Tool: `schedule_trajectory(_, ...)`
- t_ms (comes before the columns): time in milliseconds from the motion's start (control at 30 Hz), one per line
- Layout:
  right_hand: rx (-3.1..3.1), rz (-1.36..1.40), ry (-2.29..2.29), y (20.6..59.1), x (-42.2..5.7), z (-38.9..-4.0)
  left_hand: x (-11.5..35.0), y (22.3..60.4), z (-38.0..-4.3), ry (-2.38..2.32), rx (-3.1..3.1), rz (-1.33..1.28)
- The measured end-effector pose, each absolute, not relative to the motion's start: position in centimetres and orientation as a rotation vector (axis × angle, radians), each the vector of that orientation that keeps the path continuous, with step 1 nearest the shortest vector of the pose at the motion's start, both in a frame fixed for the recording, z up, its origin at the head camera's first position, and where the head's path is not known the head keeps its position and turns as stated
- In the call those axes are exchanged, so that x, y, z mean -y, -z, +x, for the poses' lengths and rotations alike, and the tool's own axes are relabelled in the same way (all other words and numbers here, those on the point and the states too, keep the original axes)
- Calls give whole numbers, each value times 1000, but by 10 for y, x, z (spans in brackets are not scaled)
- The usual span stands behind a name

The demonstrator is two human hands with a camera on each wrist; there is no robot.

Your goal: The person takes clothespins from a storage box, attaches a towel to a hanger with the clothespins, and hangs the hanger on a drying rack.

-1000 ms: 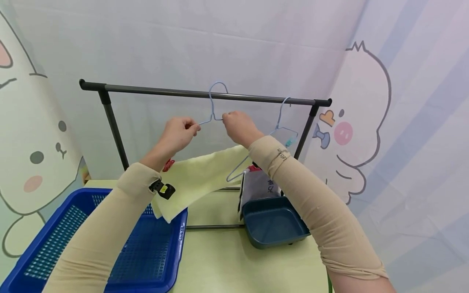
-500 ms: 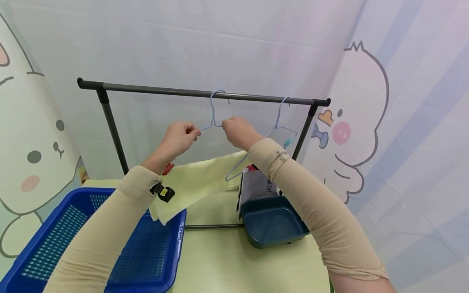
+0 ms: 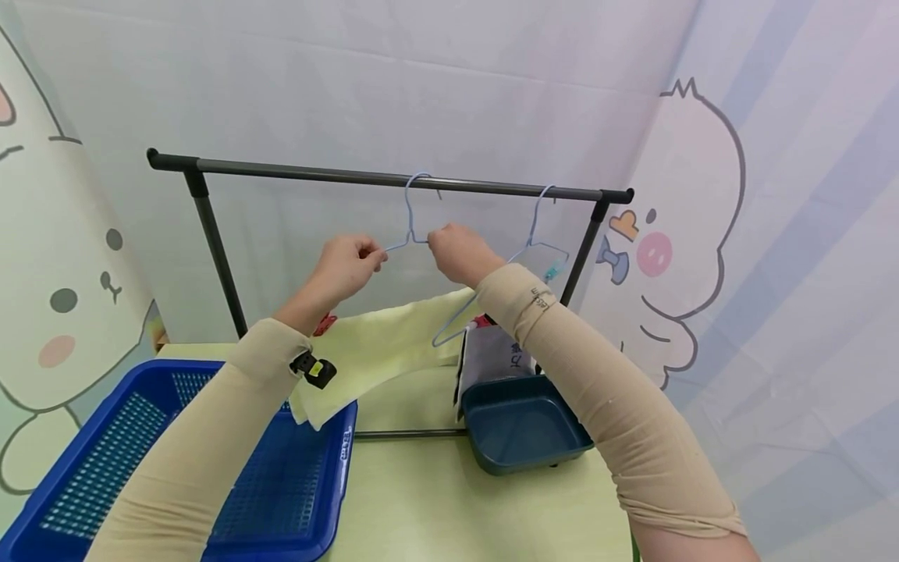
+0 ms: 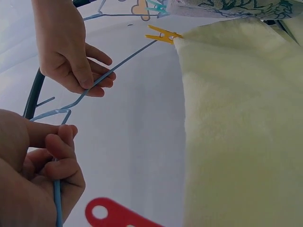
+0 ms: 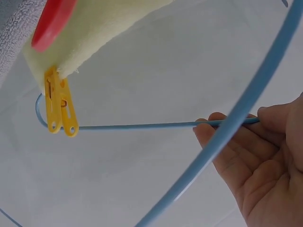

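A light-blue wire hanger (image 3: 410,215) has its hook over the dark rack rod (image 3: 302,172). My left hand (image 3: 344,269) pinches one sloping arm of it, and my right hand (image 3: 463,254) pinches the other, close to the neck. From the hanger hangs a pale yellow towel (image 3: 393,336), sagging below both hands. A red clothespin (image 4: 113,215) is near the towel's left end. In the right wrist view a yellow clothespin (image 5: 60,106) grips its other corner on the wire. The right sleeve hides that end in the head view.
A second blue hanger (image 3: 534,222) hangs to the right, bearing a grey printed cloth (image 3: 495,355). Below stands a dark blue basin (image 3: 527,460). At left is a blue mesh basket (image 3: 347,468) on the pale green table (image 3: 463,515); the towel's lower corner overlaps its rim.
Both hands have lowered the hanger slightly, so its hook has come down from standing above the rod onto it. In the last half second hardly anything has moved.
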State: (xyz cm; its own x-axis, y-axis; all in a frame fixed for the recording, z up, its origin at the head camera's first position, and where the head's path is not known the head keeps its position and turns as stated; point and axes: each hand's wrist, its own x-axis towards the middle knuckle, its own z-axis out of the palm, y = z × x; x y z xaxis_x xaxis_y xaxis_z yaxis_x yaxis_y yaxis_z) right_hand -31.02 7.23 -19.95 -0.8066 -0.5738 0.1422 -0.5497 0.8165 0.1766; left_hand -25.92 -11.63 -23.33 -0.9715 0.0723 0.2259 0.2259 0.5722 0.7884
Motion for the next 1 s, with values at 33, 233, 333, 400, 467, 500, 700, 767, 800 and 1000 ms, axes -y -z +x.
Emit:
schedule_trajectory(33, 2817, 878, 194, 199, -72, -310, 116, 233, -259, 1357, 2636, -256)
schedule_trajectory(233, 2880, 876, 237, 198, -73, -308, 117, 234, -260, 1333, 2686, -326)
schedule_trajectory(333, 2923, 868, 250, 198, -74, -306, 116, 234, -260, 1296, 2725, -385)
schedule_trajectory(400, 2948, 862, 249, 199, -75, -306, 116, 234, -260, 1291, 2744, -419)
schedule_trajectory(467, 2969, 857, 244, 199, -75, -305, 115, 235, -260, 1296, 2753, -435)
schedule_trajectory(500, 2977, 857, 241, 200, -75, -305, 115, 235, -259, 1297, 2756, -449)
schedule_trajectory(700, 3005, 857, 213, 197, -75, -303, 119, 235, -256, 1270, 2778, -481)
schedule_trajectory(767, 3009, 857, 193, 196, -76, -302, 122, 235, -255, 1248, 2795, -480)
schedule_trajectory(800, 3008, 859, 190, 195, -76, -301, 124, 234, -254, 1239, 2803, -480)
schedule_trajectory(1000, 3004, 860, 194, 190, -82, -294, 138, 233, -247, 1187, 2850, -483)
